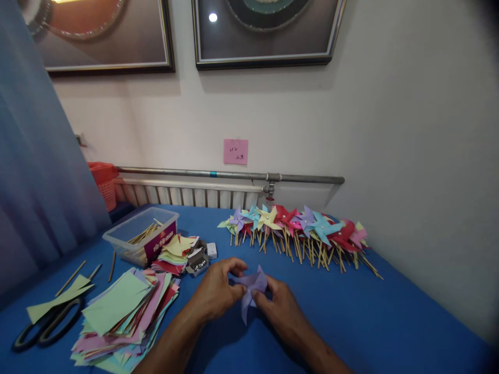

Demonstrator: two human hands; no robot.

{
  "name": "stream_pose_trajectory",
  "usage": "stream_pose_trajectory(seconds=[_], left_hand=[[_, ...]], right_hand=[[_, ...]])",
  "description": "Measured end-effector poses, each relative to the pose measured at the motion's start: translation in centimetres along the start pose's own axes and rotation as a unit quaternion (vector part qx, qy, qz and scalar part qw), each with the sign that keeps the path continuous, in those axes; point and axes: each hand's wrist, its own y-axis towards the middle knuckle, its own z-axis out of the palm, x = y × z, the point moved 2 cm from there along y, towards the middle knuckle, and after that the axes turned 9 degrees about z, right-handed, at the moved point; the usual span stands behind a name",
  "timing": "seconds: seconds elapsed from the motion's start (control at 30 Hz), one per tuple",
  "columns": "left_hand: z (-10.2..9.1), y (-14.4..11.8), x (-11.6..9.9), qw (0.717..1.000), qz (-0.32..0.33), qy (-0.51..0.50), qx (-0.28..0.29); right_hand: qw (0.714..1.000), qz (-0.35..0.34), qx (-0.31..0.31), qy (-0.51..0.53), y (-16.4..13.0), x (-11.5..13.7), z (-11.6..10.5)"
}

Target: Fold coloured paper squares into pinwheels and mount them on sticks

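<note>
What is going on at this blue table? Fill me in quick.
A person is folding a purple paper pinwheel with both hands: the left hand and right hand pinch it just above the blue table. A row of finished pinwheels on sticks lies along the wall side. A stack of coloured paper squares, scissors and a clear tub of sticks sit to the left.

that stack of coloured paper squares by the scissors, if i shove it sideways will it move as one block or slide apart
The stack of paper squares is already fanned and uneven, so it would likely shear and spread rather than move as one. The sheets look thin and light, probably floppy when lifted singly. The blue table cover looks like cloth, so the bottom sheets may drag while the upper ones slip over them.
</note>
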Motion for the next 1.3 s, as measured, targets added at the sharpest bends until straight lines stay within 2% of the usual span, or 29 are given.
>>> stream_pose_trajectory(seconds=[0.13,0.23,0.33,0.43,0.57,0.7,0.77,0.83,1.07,1.3], left_hand=[[0.0,-0.1,-0.5,0.996,0.038,0.079,0.030],[0.4,-0.2,-0.5,0.993,0.048,0.097,0.049],[0.9,-0.3,-0.4,0.997,0.022,0.051,0.054],[1.2,-0.3,-0.1,0.997,-0.021,-0.045,0.058],[1.0,0.4,0.6,0.983,-0.071,-0.168,0.012],[1.0,1.0,1.6,0.951,-0.122,-0.277,-0.067],[1.3,1.1,1.9,0.936,-0.130,-0.314,-0.091],[1.8,1.0,2.1,0.928,-0.133,-0.334,-0.103],[3.0,0.7,2.0,0.924,-0.131,-0.330,-0.140],[3.1,0.6,1.0,0.929,-0.133,-0.319,-0.129]], right_hand=[[1.000,-0.007,0.008,-0.001,-0.1,-0.1,0.3],[1.000,-0.009,0.017,0.001,-0.2,-0.1,0.4],[1.000,-0.009,0.017,0.000,-0.4,0.1,0.5],[1.000,-0.009,0.018,0.023,-0.3,0.2,0.4],[0.992,0.025,-0.002,0.121,0.2,-0.3,-0.1],[0.948,0.076,0.013,0.308,0.3,-1.1,0.4],[0.930,0.079,0.027,0.358,0.2,-1.2,1.1],[0.927,0.074,0.022,0.366,0.1,-1.3,1.8],[0.948,0.089,-0.085,0.293,0.8,-2.5,2.7],[0.946,0.098,-0.100,0.292,1.1,-3.1,2.7]])
